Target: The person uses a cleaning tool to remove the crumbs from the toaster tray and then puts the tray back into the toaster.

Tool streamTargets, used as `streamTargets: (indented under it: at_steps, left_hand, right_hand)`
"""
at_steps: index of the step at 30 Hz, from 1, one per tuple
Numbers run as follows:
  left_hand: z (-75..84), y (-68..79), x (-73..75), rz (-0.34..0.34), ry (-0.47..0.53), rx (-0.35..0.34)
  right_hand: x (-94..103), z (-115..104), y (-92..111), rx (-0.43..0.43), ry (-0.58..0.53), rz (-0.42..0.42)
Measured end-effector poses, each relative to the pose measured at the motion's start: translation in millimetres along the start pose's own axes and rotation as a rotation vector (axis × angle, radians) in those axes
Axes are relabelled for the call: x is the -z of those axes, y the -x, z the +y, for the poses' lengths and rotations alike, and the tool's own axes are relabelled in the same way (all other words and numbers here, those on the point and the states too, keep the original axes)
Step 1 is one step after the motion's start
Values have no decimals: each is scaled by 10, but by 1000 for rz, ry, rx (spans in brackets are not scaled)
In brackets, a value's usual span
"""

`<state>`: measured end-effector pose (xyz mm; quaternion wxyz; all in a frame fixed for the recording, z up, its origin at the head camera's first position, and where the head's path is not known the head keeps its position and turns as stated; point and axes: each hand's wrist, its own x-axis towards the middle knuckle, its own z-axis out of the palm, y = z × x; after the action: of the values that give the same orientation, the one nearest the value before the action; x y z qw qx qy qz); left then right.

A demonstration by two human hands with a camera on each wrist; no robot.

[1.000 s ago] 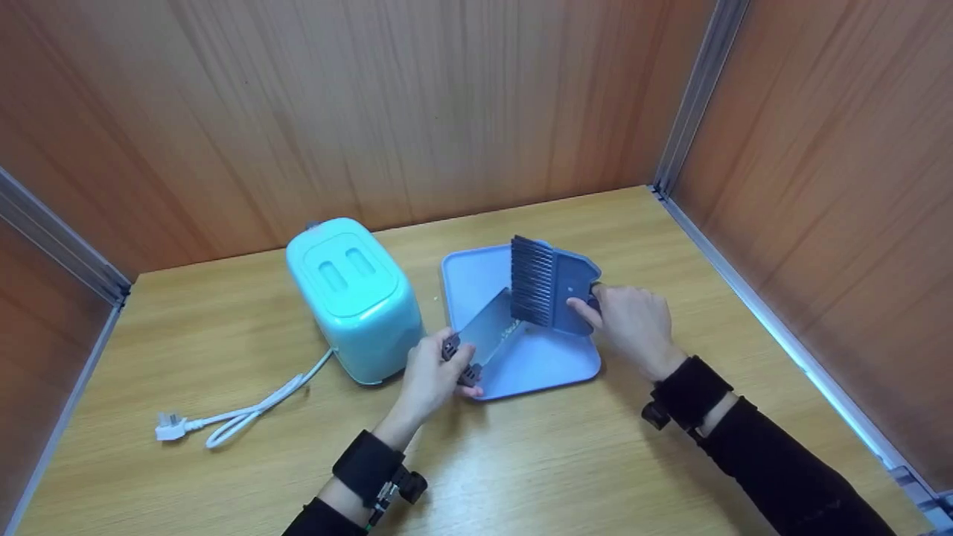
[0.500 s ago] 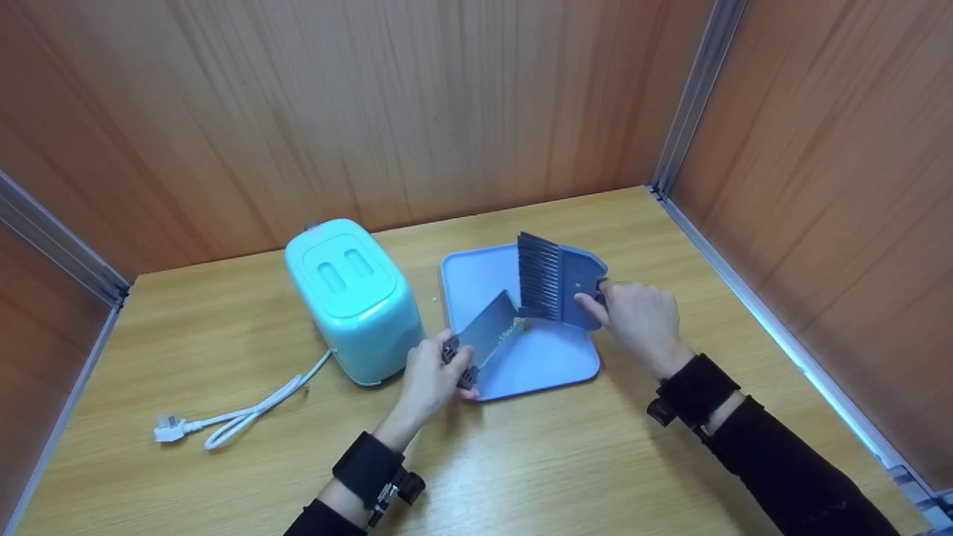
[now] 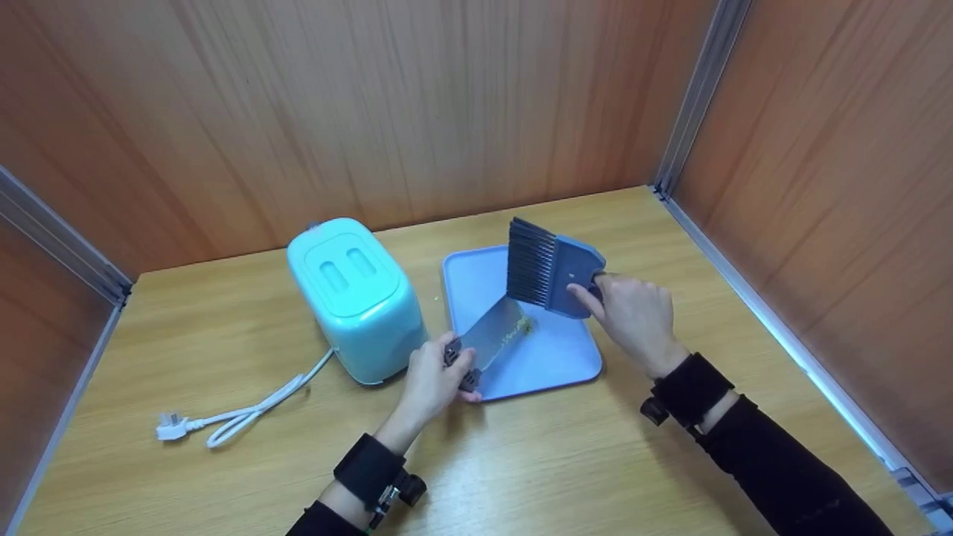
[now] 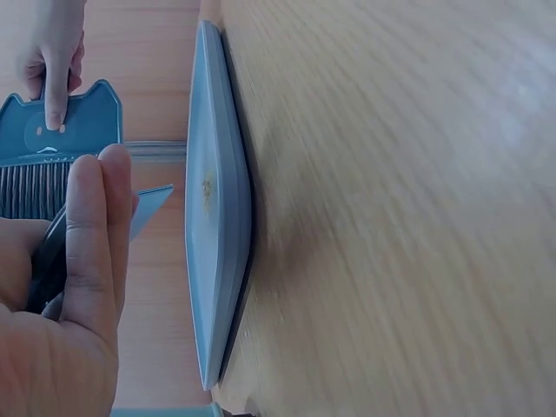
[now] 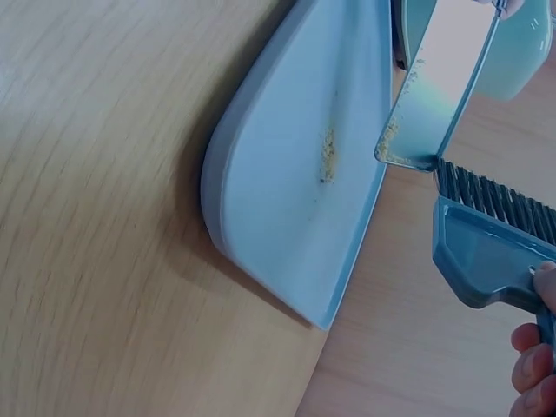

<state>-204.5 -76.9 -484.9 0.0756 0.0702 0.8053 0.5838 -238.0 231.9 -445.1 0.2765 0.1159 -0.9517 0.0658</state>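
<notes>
My left hand [image 3: 430, 372] pinches the dark end of a flat metal crumb tray [image 3: 488, 335], which slopes over a blue plastic tray [image 3: 555, 361]. Crumbs line one edge of the metal piece in the right wrist view, and a small pile of crumbs [image 5: 328, 156] lies on the blue tray beneath it. In my right hand [image 3: 636, 316] is a blue hand brush [image 3: 573, 272], gripped by its handle with the thumb along its back. Its dark bristles [image 5: 486, 195] point left, their lower corner right at the crumb tray's far end.
A turquoise toaster [image 3: 380, 313] with a slotted lid stands left of the blue tray. Its white cord [image 3: 257, 408] and plug [image 3: 173, 426] lie on the wooden table at left. Wood-grain panels [image 3: 447, 112] wall the back and both sides.
The brush shifts slightly right, then back left and upward at the crumb tray's far end. More of the crumb pile shows on the blue tray. My left hand stays nearly still.
</notes>
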Motion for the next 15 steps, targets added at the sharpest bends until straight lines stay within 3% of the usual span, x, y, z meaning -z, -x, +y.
streamTargets:
  at_steps: [15]
  left_hand:
    - [43,4,-16,-1,5,22]
  right_hand:
    - [-38,35,101,23,54,-28]
